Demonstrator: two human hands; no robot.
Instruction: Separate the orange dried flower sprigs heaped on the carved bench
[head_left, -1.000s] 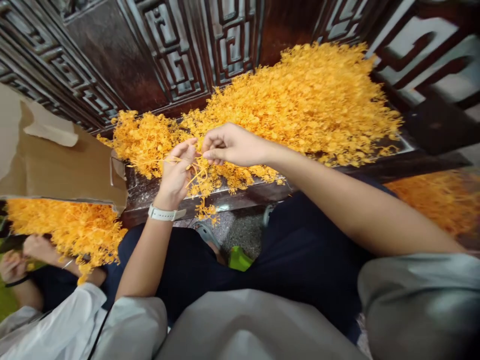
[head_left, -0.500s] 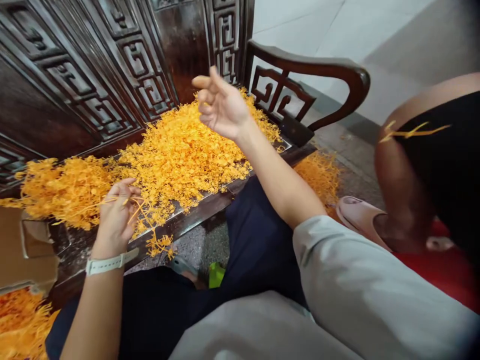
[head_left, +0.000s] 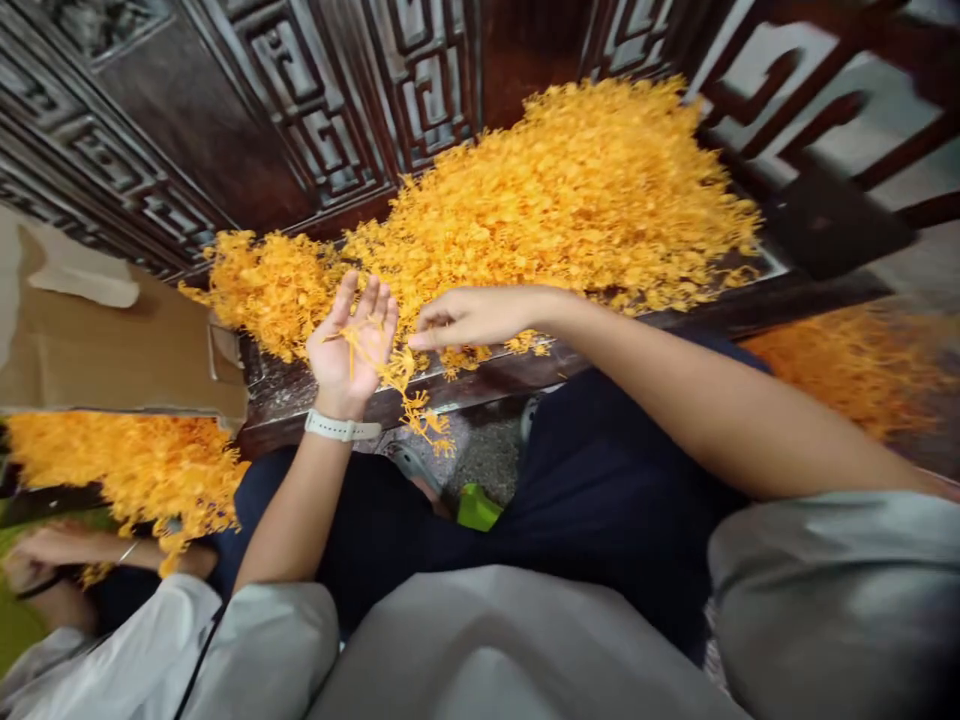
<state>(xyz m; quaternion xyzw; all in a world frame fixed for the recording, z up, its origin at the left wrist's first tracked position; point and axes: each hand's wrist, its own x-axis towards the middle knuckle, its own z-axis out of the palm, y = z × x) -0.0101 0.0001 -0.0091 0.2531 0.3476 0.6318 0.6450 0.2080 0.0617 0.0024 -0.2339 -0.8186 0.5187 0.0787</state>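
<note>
My left hand (head_left: 352, 345) is palm up, its fingers loosely curled and slightly apart. It holds thin orange plastic sprigs (head_left: 362, 350), which lie across the palm. A branched end (head_left: 426, 415) of the sprigs dangles past the hand's right side above the floor. Just to the right, my right hand (head_left: 476, 318) is back up, its loosely bent fingers pointing at the left palm. A small gap parts it from the left hand, and nothing shows in it. Behind both hands, a large heap of orange plastic sprigs (head_left: 555, 200) covers the seat of a dark carved wooden bench (head_left: 480, 395).
A cardboard box (head_left: 112, 340) stands at the left, with more orange sprigs (head_left: 142, 470) below it. Another person's hand (head_left: 45, 560) is at the lower left. An orange pile (head_left: 855, 365) lies right of the bench. A green object (head_left: 478, 508) is on the floor between my legs.
My right hand has come down and left from over the heap to beside my left hand. The left hand has turned palm up and opened out. The view has swung left; an airborne orange piece is gone.
</note>
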